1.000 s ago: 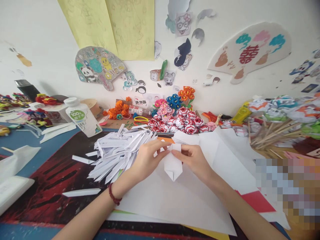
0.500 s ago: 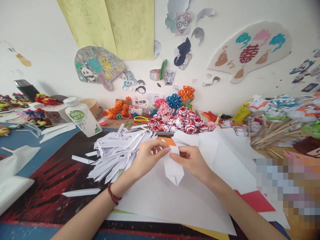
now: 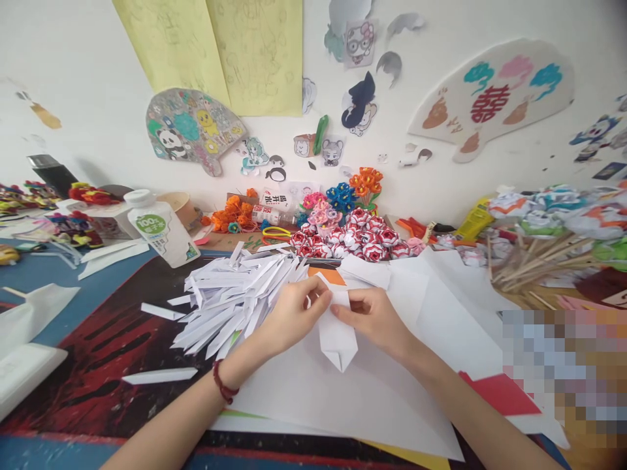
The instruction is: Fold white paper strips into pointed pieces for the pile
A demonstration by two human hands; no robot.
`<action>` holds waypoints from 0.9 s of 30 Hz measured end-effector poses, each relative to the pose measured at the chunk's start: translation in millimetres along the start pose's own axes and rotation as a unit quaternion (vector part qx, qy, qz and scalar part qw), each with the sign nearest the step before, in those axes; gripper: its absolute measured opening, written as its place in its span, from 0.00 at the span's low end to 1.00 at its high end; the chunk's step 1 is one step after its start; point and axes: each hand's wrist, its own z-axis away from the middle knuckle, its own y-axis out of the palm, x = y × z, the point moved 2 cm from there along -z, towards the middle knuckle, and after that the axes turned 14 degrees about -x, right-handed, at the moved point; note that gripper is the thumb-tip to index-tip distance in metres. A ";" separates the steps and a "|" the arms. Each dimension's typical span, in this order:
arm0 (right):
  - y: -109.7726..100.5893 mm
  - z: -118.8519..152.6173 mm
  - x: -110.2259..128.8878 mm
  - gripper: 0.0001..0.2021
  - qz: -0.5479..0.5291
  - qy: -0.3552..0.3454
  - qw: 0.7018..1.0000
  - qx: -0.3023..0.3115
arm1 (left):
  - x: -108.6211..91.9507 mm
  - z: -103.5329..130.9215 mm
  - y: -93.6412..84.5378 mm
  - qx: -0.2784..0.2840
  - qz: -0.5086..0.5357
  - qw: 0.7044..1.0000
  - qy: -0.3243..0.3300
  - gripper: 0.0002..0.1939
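Note:
A small white folded paper (image 3: 339, 339) is held up between my two hands, its lower end folded to a point toward me. My left hand (image 3: 300, 307) pinches its upper left edge between thumb and fingers. On the other side, my right hand (image 3: 375, 316) grips the upper right edge, thumb in front and fingers behind. Beneath lie large white paper sheets (image 3: 294, 398). Left of my hands is a heap of folded white paper strips (image 3: 220, 300); a single strip (image 3: 159, 375) rests apart from it on the dark mat.
Behind the heap stands a white bottle (image 3: 161, 228). Red-and-white paper flowers (image 3: 362, 235) line the wall side of the table. Wooden sticks (image 3: 533, 264) with paper flowers lie at the right. Red paper (image 3: 504, 395) sits by my right forearm. A blurred patch covers the right edge.
The folded paper has shifted slightly down and toward me, with its top edge bending under my left fingers. Both hands keep their grip and have moved only a little.

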 end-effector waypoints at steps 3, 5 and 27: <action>1.6 0.8 2.5 0.12 -0.048 0.037 0.998 0.020 | -0.9 0.9 0.1 0.023 0.006 1.000 0.002 0.10; 1.8 1.3 4.4 0.12 -0.076 0.056 0.995 0.024 | -2.3 1.3 -0.5 0.031 0.018 0.999 0.005 0.10; -3.6 2.1 8.9 0.11 -0.112 0.040 0.993 0.006 | -2.4 6.0 4.1 0.030 0.052 0.998 0.010 0.12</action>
